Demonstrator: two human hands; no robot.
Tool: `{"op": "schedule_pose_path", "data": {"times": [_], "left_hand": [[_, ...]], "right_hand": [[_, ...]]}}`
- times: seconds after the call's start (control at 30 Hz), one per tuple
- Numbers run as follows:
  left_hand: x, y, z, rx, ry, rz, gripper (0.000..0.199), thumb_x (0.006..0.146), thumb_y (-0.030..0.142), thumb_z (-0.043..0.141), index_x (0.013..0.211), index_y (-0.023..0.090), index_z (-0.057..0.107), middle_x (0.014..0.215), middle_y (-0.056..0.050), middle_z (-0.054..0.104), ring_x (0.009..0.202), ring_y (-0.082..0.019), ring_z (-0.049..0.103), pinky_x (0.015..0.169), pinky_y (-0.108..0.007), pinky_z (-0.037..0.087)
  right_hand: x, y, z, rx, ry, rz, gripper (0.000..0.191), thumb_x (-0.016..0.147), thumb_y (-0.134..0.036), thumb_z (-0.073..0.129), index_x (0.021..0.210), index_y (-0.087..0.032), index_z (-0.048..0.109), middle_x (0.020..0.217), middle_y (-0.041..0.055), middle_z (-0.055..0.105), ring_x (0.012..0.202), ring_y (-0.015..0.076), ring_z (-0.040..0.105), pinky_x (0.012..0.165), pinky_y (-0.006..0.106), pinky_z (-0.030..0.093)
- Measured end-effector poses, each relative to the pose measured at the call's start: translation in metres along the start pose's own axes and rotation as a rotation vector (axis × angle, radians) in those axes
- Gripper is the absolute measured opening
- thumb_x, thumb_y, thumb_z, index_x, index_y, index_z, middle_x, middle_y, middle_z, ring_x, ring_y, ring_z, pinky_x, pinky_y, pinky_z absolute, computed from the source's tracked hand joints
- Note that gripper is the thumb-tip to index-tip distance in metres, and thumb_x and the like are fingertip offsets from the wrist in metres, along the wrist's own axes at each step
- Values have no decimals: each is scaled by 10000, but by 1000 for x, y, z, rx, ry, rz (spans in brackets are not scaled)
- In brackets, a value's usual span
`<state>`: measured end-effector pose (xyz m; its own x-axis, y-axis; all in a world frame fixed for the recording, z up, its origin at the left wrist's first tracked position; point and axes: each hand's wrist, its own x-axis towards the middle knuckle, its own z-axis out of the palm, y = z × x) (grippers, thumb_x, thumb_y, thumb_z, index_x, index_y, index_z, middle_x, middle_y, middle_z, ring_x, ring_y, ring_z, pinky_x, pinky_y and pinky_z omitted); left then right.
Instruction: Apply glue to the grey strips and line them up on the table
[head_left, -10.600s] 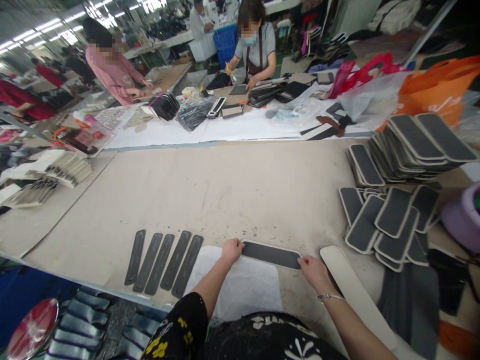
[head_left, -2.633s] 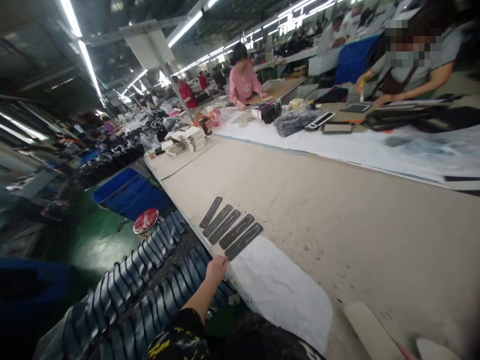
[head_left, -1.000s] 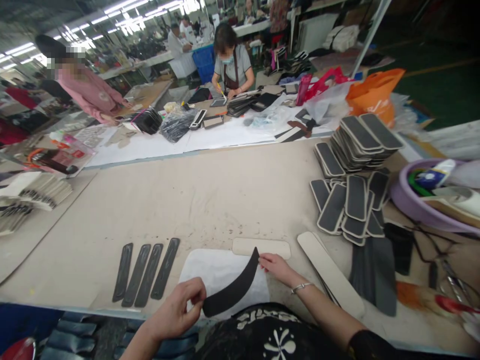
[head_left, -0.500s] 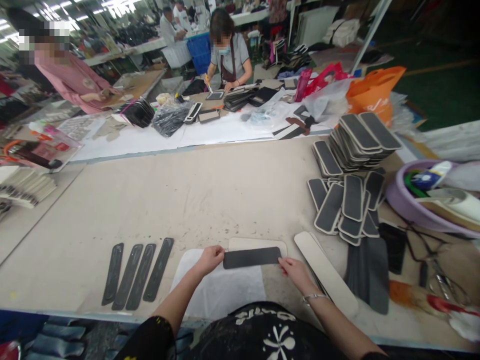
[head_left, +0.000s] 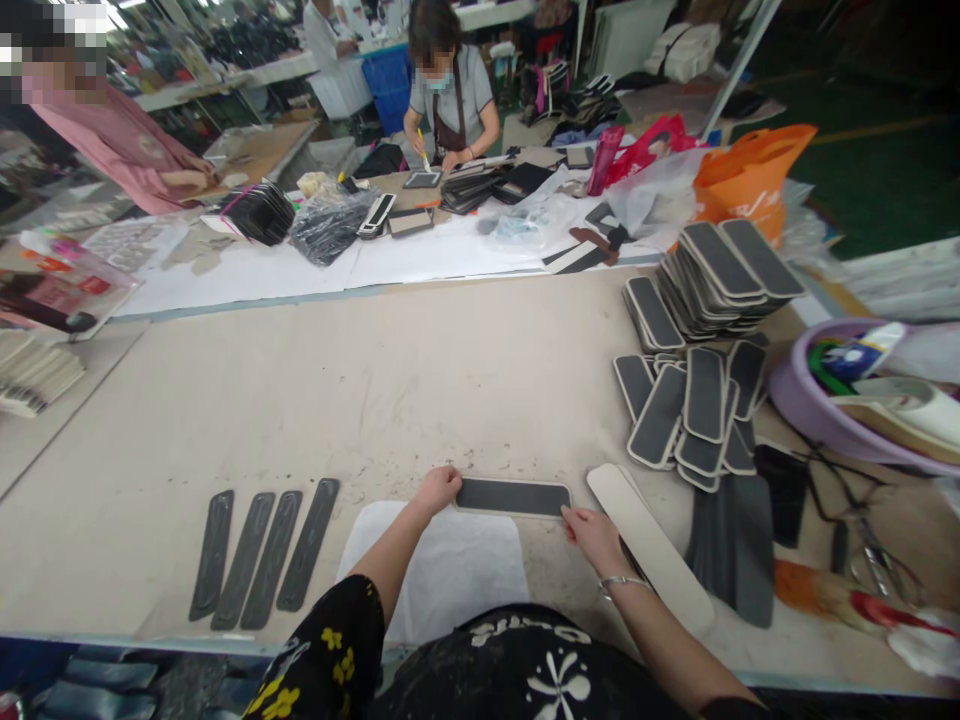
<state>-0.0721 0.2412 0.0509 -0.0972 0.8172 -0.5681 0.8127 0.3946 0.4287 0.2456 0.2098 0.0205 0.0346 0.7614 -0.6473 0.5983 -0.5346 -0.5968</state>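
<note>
In the head view, the panel (head_left: 513,497), dark with a pale rim, lies on the table (head_left: 360,370), long side across, below the middle of the view. The left hand (head_left: 438,490) has its thumb and fingertips closed on the panel's left end. The right hand (head_left: 592,535) pinches the lower right corner between thumb and fingers; a bracelet (head_left: 621,582) circles that wrist.

Taking the panel as the clock's centre, the white sheet (head_left: 465,575) is at 7 o'clock, just beside it. Four dark strips (head_left: 257,560) lie in a slanted row towards 8 o'clock, apart from one another. Pale strips (head_left: 660,560) overlap between 3 and 4 o'clock, with dark sheets (head_left: 735,550) farther out. At 2 o'clock is a loose pile (head_left: 705,395) of rimmed pieces, and beyond it a tall stack (head_left: 724,262). The purple basin (head_left: 802,405) sits between 2 and 3. Between 11 and 12, across the table, a person in grey (head_left: 466,85) holds a yellow brush (head_left: 423,148).
</note>
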Motion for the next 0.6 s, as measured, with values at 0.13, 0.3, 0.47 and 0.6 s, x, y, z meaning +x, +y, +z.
{"op": "schedule_pose_path", "data": {"times": [0.13, 0.3, 0.47, 0.6], "left_hand": [[-1, -6, 4, -56, 9, -30, 171, 778, 167, 491, 746, 159, 659, 662, -10, 652, 688, -132, 591, 630, -210, 402], [-9, -12, 12, -86, 53, -83, 156, 715, 194, 623, 864, 156, 645, 753, -7, 673, 696, -119, 599, 643, -204, 414], [-12, -8, 19, -73, 116, -141, 118, 743, 186, 591, 856, 161, 612, 767, -22, 667, 726, -134, 599, 654, -225, 404], [-14, -5, 19, -67, 125, -154, 126, 741, 160, 580, 866, 174, 586, 760, -12, 660, 740, -135, 601, 669, -225, 403]], "right_hand": [[-1, -1, 0, -21, -6, 7, 491, 779, -575, 413, 639, -171, 655, 595, 54, 649, 606, 192, 614, 602, 282, 453], [-1, -2, 0, -42, -12, 14, 492, 781, -571, 406, 647, -172, 660, 625, 55, 670, 603, 190, 615, 627, 288, 443], [-4, -4, -3, -99, -3, -11, 483, 787, -565, 404, 628, -186, 656, 626, 47, 668, 620, 192, 604, 636, 293, 414], [-7, -7, -5, -123, 5, -28, 480, 793, -553, 396, 640, -188, 669, 619, 46, 659, 608, 192, 587, 604, 288, 401]]}}
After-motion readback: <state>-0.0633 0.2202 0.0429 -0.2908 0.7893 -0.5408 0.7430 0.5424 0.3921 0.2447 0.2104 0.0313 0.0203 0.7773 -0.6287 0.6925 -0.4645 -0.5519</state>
